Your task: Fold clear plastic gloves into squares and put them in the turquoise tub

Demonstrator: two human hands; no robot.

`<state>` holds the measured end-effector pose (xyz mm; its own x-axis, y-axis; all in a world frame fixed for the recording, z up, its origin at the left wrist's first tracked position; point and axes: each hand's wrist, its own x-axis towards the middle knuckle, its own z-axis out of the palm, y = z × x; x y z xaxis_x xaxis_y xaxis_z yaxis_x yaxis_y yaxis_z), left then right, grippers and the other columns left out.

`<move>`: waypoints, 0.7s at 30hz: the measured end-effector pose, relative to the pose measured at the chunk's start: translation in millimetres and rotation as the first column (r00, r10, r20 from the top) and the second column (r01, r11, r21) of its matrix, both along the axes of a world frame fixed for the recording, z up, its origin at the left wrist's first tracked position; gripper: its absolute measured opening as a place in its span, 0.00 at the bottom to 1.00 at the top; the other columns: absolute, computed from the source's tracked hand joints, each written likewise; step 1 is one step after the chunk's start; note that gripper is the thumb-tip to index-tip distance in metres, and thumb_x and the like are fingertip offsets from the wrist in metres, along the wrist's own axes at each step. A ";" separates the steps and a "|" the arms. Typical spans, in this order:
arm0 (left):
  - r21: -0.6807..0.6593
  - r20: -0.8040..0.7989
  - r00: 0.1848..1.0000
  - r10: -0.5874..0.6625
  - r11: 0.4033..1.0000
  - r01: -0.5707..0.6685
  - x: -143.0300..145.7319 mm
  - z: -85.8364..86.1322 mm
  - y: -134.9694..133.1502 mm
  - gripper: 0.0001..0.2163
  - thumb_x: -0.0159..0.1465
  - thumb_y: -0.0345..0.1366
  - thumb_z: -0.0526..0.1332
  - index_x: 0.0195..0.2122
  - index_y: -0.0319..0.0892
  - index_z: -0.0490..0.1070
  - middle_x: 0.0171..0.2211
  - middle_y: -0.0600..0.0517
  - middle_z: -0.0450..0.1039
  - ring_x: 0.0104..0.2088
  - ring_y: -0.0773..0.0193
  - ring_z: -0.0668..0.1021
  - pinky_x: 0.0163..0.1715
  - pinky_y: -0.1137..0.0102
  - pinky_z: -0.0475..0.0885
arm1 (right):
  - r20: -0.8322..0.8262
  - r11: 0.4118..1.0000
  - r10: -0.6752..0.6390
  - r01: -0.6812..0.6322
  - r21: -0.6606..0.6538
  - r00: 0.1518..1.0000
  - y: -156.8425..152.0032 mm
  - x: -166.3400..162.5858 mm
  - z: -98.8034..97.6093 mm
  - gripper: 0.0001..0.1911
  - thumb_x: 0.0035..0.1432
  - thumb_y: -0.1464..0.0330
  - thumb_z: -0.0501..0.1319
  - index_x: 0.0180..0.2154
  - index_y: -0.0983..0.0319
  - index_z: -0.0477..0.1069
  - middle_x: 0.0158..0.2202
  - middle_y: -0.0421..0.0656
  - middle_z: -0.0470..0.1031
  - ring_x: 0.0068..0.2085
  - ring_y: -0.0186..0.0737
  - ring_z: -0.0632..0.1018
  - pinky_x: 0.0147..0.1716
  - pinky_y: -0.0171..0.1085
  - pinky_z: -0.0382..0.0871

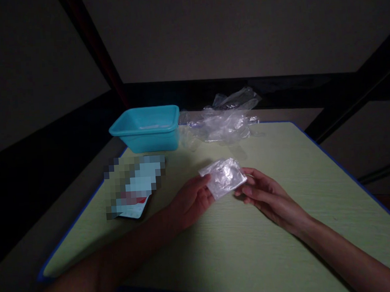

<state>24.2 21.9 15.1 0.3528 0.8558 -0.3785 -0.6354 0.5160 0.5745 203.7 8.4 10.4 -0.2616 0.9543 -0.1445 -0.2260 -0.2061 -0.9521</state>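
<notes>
A small folded piece of clear plastic film (pixel 223 177) is held just above the pale green table (pixel 221 250), between both hands. My left hand (pixel 190 201) pinches its left edge with thumb and fingers. My right hand (pixel 267 196) grips its right edge, fingers curled under it. Both forearms reach in from the near edge of the table.
A turquoise plastic tub (pixel 147 128) stands at the table's far left. A heap of crumpled clear plastic (pixel 224 117) lies beside it at the far edge. A flat packet, partly blurred out (pixel 134 185), lies left of my hands. The table has a blue rim; the surroundings are dark.
</notes>
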 end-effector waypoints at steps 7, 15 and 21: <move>0.011 0.006 1.000 -0.019 1.000 0.019 0.6 -0.5 -1.4 0.05 0.59 0.27 0.59 0.36 0.34 0.71 0.41 0.40 0.75 0.49 0.56 0.74 0.51 0.66 0.67 | 0.054 0.997 0.077 -0.077 -0.006 0.996 -1.0 -6.6 3.5 0.13 0.43 0.66 0.70 0.29 0.63 0.69 0.21 0.36 0.68 0.21 0.26 0.67 0.19 0.28 0.60; 0.067 -0.065 0.994 0.083 0.995 -0.078 1.9 -3.8 -0.3 0.05 0.55 0.30 0.64 0.33 0.37 0.70 0.36 0.44 0.76 0.46 0.57 0.76 0.49 0.65 0.68 | -0.068 0.968 0.204 -0.212 -0.133 0.977 -5.8 -3.6 5.3 0.08 0.49 0.65 0.67 0.29 0.63 0.74 0.31 0.43 0.77 0.30 0.30 0.77 0.28 0.28 0.70; 0.493 -0.475 0.852 0.221 0.869 0.049 -5.2 -4.9 -2.3 0.11 0.55 0.41 0.64 0.30 0.37 0.75 0.32 0.48 0.78 0.41 0.56 0.77 0.46 0.65 0.69 | -0.374 0.920 0.293 -0.365 -0.139 0.880 -13.0 -3.3 1.5 0.22 0.52 0.59 0.65 0.49 0.57 0.70 0.58 0.48 0.65 0.57 0.42 0.67 0.54 0.42 0.62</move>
<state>19.0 19.6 10.2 0.1450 0.9892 -0.0217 -0.2161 0.0531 0.9749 200.4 -4.6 11.8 -0.6227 0.7643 -0.1676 -0.4125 -0.5027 -0.7597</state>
